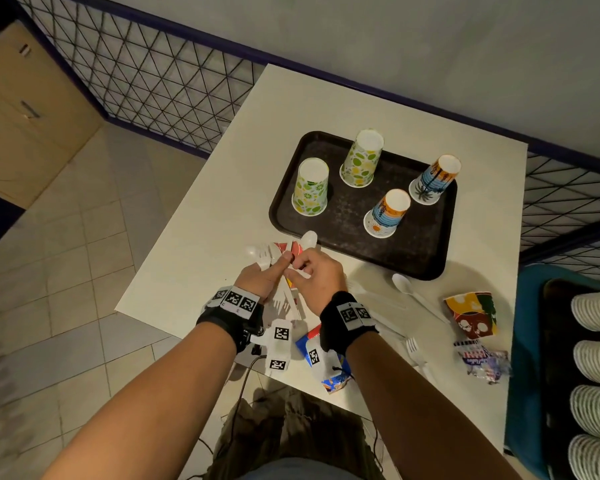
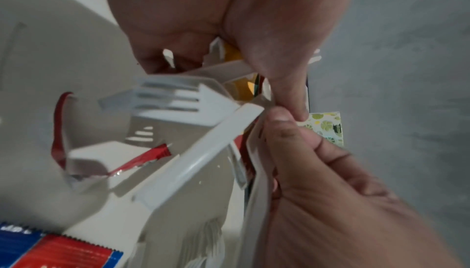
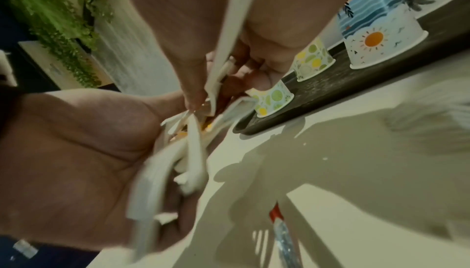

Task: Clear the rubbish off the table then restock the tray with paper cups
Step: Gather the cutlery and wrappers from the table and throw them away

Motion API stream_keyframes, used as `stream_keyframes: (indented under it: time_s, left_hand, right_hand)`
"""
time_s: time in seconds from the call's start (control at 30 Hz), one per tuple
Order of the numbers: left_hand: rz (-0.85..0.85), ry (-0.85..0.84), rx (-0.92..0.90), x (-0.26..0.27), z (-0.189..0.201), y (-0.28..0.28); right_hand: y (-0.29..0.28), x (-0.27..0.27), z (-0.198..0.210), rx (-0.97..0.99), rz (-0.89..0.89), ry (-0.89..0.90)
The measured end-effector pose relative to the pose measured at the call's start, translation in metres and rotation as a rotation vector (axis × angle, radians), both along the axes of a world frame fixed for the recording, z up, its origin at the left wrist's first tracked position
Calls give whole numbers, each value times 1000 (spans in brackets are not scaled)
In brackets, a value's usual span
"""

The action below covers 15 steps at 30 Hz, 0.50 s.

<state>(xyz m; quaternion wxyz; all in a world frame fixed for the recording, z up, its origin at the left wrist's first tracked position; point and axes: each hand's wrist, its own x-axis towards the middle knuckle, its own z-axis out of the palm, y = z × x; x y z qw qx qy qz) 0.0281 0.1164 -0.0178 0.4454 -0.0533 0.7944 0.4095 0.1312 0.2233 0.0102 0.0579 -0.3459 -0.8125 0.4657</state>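
Note:
My left hand [image 1: 272, 271] grips a bundle of white plastic cutlery [image 1: 284, 299] together with a red wrapper [image 1: 293, 251], just in front of the tray. My right hand [image 1: 303, 270] meets it and pinches one white plastic utensil [image 3: 229, 31] against the bundle. In the left wrist view a fork [image 2: 172, 99] and a flat handle [image 2: 203, 157] stick out of the bundle. The dark tray [image 1: 420, 244] holds several upside-down paper cups, two with a lime print [image 1: 310, 187] and two with a beach print [image 1: 388, 213].
On the white table [image 1: 222, 202] lie a plastic spoon [image 1: 407, 287], a crushed printed cup [image 1: 471, 315], a crumpled wrapper [image 1: 482, 363], a fork [image 1: 414, 351] and a blue wrapper [image 1: 329, 372]. A blue bin [image 1: 523, 341] at the right holds stacks of paper cups [image 1: 596, 358].

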Motion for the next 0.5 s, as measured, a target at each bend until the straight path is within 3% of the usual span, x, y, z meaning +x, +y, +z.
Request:
stream_keyframes:
  time_s: [0.1, 0.23, 0.33, 0.43, 0.5]
  left_hand:
    - [5, 27, 3, 3, 2, 1]
    - [51, -67, 101, 2, 1, -3]
    - [102, -50, 152, 1, 2, -9]
    - [250, -10, 267, -1, 1, -18]
    - [281, 73, 271, -8, 0, -27]
  right_hand:
    - [3, -5, -3, 18, 8, 38]
    - [3, -7, 0, -7, 48, 48]
    - [0, -6, 0, 51, 103, 153]
    - [6, 2, -1, 4, -33, 246]
    - [12, 10, -4, 16, -114, 180]
